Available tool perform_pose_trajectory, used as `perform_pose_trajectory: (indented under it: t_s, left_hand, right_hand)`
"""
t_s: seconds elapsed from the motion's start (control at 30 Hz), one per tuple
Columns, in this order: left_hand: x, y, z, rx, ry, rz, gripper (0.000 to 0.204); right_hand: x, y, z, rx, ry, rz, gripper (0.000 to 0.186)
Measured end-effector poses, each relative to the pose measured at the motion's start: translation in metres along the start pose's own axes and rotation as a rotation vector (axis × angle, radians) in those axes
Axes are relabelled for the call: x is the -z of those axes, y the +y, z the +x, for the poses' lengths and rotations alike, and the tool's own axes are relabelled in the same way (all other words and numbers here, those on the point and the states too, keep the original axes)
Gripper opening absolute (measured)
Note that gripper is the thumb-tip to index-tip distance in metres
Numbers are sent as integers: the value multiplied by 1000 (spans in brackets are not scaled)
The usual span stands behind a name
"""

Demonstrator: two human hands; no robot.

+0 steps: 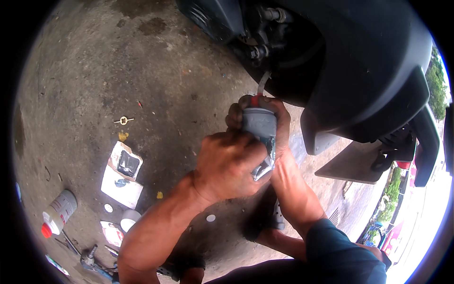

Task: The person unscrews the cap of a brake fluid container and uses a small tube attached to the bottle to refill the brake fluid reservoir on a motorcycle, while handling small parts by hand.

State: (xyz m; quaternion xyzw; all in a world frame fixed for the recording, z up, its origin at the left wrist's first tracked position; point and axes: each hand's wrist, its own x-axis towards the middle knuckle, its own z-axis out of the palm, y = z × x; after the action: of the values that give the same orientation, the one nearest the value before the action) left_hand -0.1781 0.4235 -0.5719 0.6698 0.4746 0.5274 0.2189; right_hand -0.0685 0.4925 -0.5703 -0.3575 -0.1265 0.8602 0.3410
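A grey plastic bottle [259, 122] with a torn or crumpled label is between my two hands, tilted with its red nozzle [255, 100] pointing away from me. A pale, see-through tube [264, 83] runs from the nozzle toward the dark opening in the underside of a black motorbike or scooter [369, 61]. My left hand [231, 163] is closed around the near part of the bottle. Wrapped round the far end by the nozzle is my right hand [282, 124], its fingers curling behind to the left side.
On the stained concrete floor [94, 71] at left lie an opened carton piece [122, 175], a small brass-coloured part [124, 121], a white bottle with a red cap [60, 211], a white cup-like thing [130, 219] and a blue tool [92, 262]. My shoe [278, 217] is below the right forearm.
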Motion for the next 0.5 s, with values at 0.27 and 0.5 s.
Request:
perform_pose_trajectory:
  t_s: [0.27, 0.5]
  left_hand:
    - [-1, -3, 0, -37, -5, -7, 23]
    - [1, -4, -2, -9, -54, -4, 22]
  right_hand:
    - [9, -7, 2, -33, -114, 6, 31]
    - [10, -4, 4, -63, -49, 113, 24]
